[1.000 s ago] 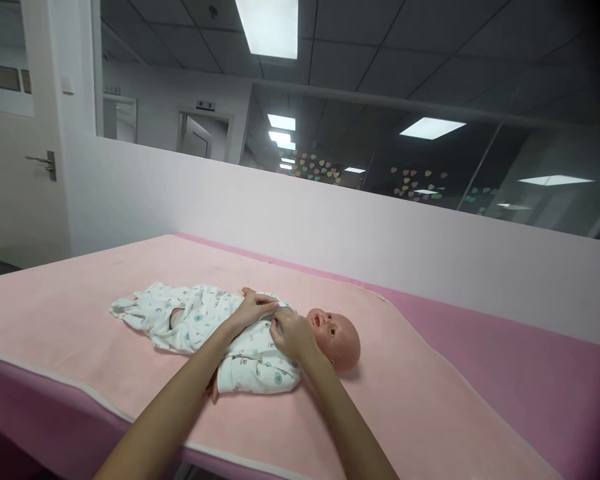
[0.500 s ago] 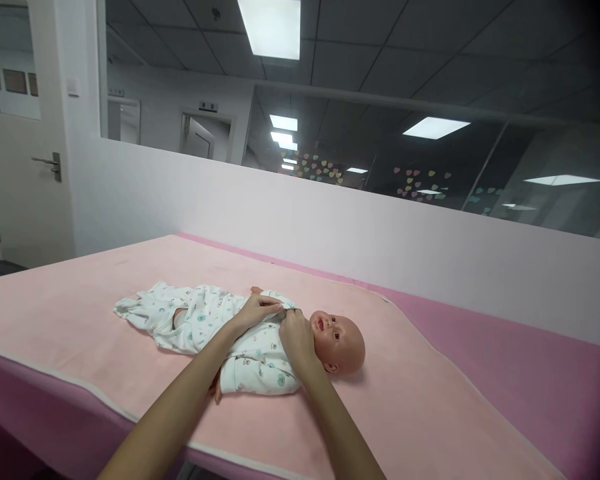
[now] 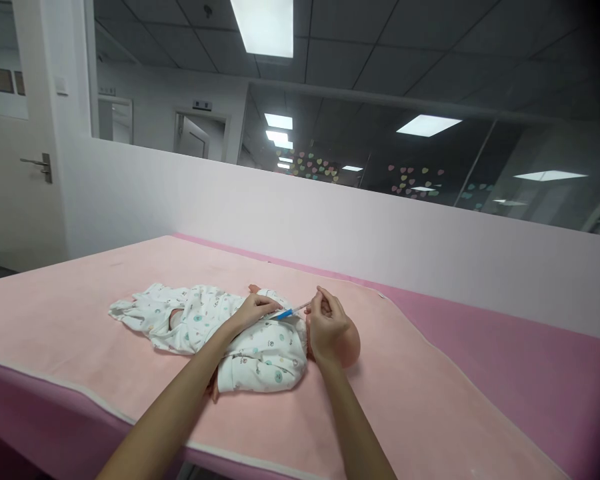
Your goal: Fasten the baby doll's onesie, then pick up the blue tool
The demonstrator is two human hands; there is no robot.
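The right hand (image 3: 329, 328) has moved right from the collar, pinching a thin blue-and-pale stick (image 3: 285, 313) and hiding the face of the doll (image 3: 351, 347) on the pink desk (image 3: 430, 407). The left hand (image 3: 255, 312) stays on the shirt (image 3: 263, 357); its grip I cannot tell. Far side: a white wall (image 3: 330, 223).

Free passage over pink mat (image 3: 430, 413) right of doll's head (image 3: 351, 345); wall (image 3: 330, 220) blocks beyond, forearms (image 3: 174, 395) near side.
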